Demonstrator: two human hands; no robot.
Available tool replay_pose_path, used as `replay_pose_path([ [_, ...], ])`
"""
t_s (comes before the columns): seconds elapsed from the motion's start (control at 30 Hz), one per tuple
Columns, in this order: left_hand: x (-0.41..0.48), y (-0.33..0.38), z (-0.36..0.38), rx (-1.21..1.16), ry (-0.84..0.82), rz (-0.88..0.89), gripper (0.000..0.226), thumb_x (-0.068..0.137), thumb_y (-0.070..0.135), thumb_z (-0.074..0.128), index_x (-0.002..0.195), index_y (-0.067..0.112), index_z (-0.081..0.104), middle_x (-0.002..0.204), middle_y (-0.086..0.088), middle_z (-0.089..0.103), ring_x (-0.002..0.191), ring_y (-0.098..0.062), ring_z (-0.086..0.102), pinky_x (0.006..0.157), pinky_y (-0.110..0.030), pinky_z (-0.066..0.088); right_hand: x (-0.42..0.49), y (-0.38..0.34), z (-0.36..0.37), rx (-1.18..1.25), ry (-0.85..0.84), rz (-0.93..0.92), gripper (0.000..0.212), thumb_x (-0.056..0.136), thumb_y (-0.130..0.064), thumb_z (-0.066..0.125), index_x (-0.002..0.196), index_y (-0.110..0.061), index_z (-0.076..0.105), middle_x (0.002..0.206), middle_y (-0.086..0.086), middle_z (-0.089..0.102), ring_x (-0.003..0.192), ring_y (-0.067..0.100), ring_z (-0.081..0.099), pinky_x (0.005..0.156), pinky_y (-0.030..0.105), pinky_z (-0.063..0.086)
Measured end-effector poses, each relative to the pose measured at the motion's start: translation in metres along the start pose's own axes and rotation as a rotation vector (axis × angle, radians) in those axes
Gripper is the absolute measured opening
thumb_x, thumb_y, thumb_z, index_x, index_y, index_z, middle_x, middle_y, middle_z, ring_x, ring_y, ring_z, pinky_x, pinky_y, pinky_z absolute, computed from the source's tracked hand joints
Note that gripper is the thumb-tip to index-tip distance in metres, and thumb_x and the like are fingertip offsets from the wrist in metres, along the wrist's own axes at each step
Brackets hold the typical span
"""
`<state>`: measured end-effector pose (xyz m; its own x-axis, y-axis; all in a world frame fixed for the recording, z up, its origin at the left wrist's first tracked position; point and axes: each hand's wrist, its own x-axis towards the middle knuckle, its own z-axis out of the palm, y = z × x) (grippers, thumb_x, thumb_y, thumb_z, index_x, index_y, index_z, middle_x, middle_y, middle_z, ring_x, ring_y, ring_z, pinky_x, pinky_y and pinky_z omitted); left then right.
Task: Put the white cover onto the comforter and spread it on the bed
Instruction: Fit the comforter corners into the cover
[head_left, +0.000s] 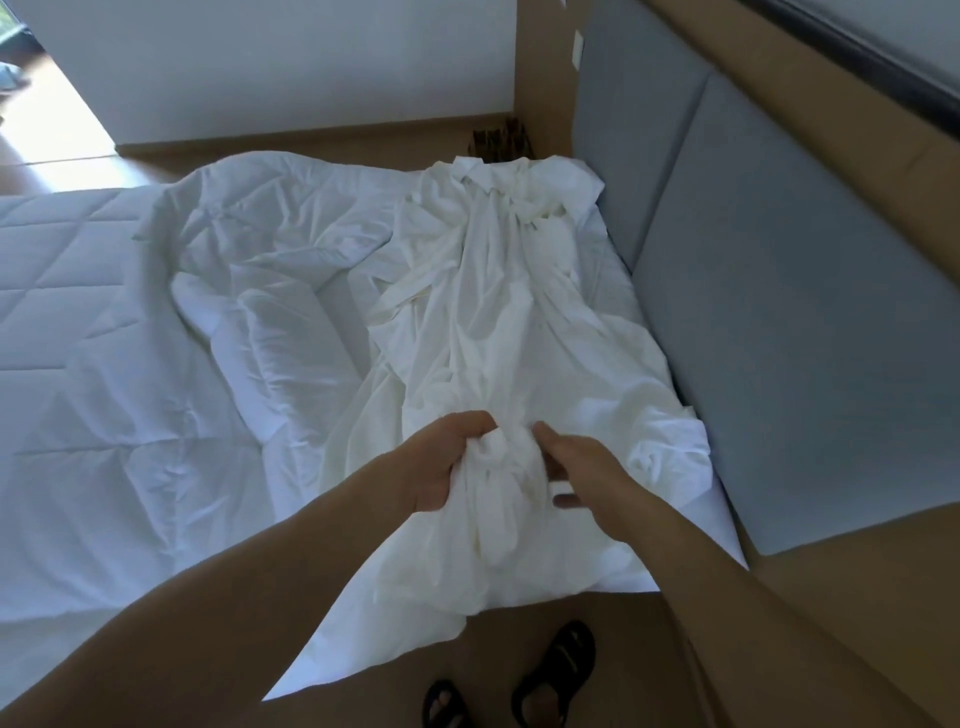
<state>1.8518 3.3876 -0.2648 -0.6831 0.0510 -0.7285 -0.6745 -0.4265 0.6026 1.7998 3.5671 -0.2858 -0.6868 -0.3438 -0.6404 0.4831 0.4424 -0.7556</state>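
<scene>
Beneath the grip and stretching far beyond it: bed (711, 499), white sheet showing at the near right corner. Right of the grip, well apart: grey padded headboard (779, 312), upright along the bed's edge. Left of the grip: white comforter (249, 312), quilted, flat farther left, rumpled into puffy folds where touching the cover. Running straight away from the grip toward the far edge: cover (493, 312), cream-white, crumpled into a long twisted heap, lying on bed and comforter, near end bunched and hanging over the bed's near edge. Left hand (441, 467) clamped round that bunch, fingers curled into the cloth. Right hand (582, 467) just beside, thumb out straight, fingers pinching a fold of the same bunch. Below the grip: black sandals (550, 670), worn.
</scene>
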Motion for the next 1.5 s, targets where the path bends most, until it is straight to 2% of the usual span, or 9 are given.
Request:
replay_pose_path([
  [0.2, -0.016, -0.018, -0.030, 0.063, -0.072, -0.039, 0.062, 0.072, 0.005, 0.064, 0.133, -0.004, 0.055, 0.129, -0.030, 0.058, 0.113, -0.043, 0.060, 0.101, -0.055, 0.048, 0.004, 0.007, 0.024, 0.103, -0.136, -0.038, 0.035, 0.097, -0.032, 0.061, 0.099, 0.001, 0.072, 0.087, 0.009, 0.074, 0.081, 0.023, 0.068, 0.091, 0.045, 0.055],
  [0.4, -0.026, -0.024, -0.044, 0.119, 0.025, -0.020, 0.061, 0.066, -0.005, 0.063, 0.127, -0.003, 0.058, 0.124, -0.026, 0.064, 0.109, -0.045, 0.064, 0.089, -0.053, 0.056, 0.008, -0.001, 0.045, 0.167, -0.076, 0.105, 0.043, 0.096, -0.046, 0.059, 0.103, -0.006, 0.070, 0.095, 0.012, 0.075, 0.087, 0.026, 0.072, 0.083, 0.042, 0.057],
  [0.6, -0.036, -0.030, -0.056, 0.150, 0.160, -0.009, 0.054, 0.061, -0.006, 0.060, 0.116, -0.006, 0.063, 0.115, -0.024, 0.068, 0.103, -0.043, 0.066, 0.085, -0.052, 0.058, 0.013, -0.002, 0.067, 0.172, -0.093, 0.075, 0.018, 0.094, -0.012, 0.066, 0.081, 0.000, 0.068, 0.071, 0.011, 0.064, 0.057, 0.016, 0.057, 0.060, 0.029, 0.052],
  [0.87, -0.042, -0.015, -0.065, 0.133, 0.293, 0.234, 0.025, 0.054, -0.001, 0.056, 0.076, 0.004, 0.065, 0.072, -0.009, 0.066, 0.072, -0.030, 0.062, 0.069, -0.038, 0.053, -0.010, -0.058, 0.072, -0.556, 0.126, -0.428, 0.033, 0.098, -0.032, 0.056, 0.069, -0.017, 0.053, 0.067, -0.006, 0.062, 0.062, 0.011, 0.056, 0.062, 0.028, 0.043],
  [1.07, -0.039, -0.011, -0.052, 0.048, -0.177, 0.367, 0.036, 0.081, -0.002, 0.064, 0.117, -0.002, 0.061, 0.109, -0.020, 0.067, 0.103, -0.035, 0.066, 0.085, -0.043, 0.056, -0.016, -0.092, 0.093, -0.117, -0.081, -0.461, 0.032, 0.095, -0.022, 0.062, 0.066, -0.013, 0.052, 0.052, -0.004, 0.053, 0.048, 0.008, 0.048, 0.054, 0.021, 0.043],
  [1.17, -0.025, -0.016, -0.046, 0.040, 0.006, 0.431, 0.038, 0.077, 0.001, 0.071, 0.113, -0.007, 0.063, 0.105, -0.020, 0.068, 0.103, -0.035, 0.068, 0.083, -0.039, 0.056, -0.010, -0.093, 0.095, -0.027, -0.228, -0.443, 0.033, 0.096, -0.019, 0.062, 0.064, -0.011, 0.053, 0.054, -0.001, 0.057, 0.052, 0.010, 0.051, 0.056, 0.020, 0.045],
  [1.33, -0.011, -0.014, -0.050, 0.056, 0.203, 0.282, 0.046, 0.069, 0.010, 0.079, 0.114, 0.007, 0.069, 0.105, -0.015, 0.074, 0.100, -0.035, 0.070, 0.087, -0.047, 0.057, 0.023, -0.068, 0.065, -0.063, 0.045, -0.402, 0.006, 0.094, -0.018, 0.064, 0.095, -0.015, 0.069, 0.087, -0.002, 0.072, 0.081, 0.013, 0.068, 0.076, 0.029, 0.053],
  [1.4, -0.008, -0.013, -0.054, -0.059, 0.251, 0.197, 0.061, 0.064, 0.022, 0.081, 0.120, 0.006, 0.066, 0.107, -0.017, 0.073, 0.099, -0.037, 0.070, 0.087, -0.051, 0.057, 0.035, -0.040, 0.051, -0.137, 0.097, -0.310, 0.038, 0.090, -0.012, 0.065, 0.127, -0.020, 0.060, 0.118, -0.004, 0.065, 0.111, 0.016, 0.061, 0.092, 0.030, 0.048],
  [1.5, -0.008, -0.012, -0.059, -0.178, 0.194, 0.096, 0.060, 0.073, 0.031, 0.079, 0.127, 0.010, 0.061, 0.117, -0.018, 0.070, 0.107, -0.037, 0.067, 0.093, -0.052, 0.054, 0.035, 0.005, 0.043, -0.262, -0.154, -0.227, 0.074, 0.087, -0.007, 0.067, 0.151, -0.025, 0.034, 0.138, -0.011, 0.043, 0.130, 0.011, 0.041, 0.102, 0.028, 0.038],
])
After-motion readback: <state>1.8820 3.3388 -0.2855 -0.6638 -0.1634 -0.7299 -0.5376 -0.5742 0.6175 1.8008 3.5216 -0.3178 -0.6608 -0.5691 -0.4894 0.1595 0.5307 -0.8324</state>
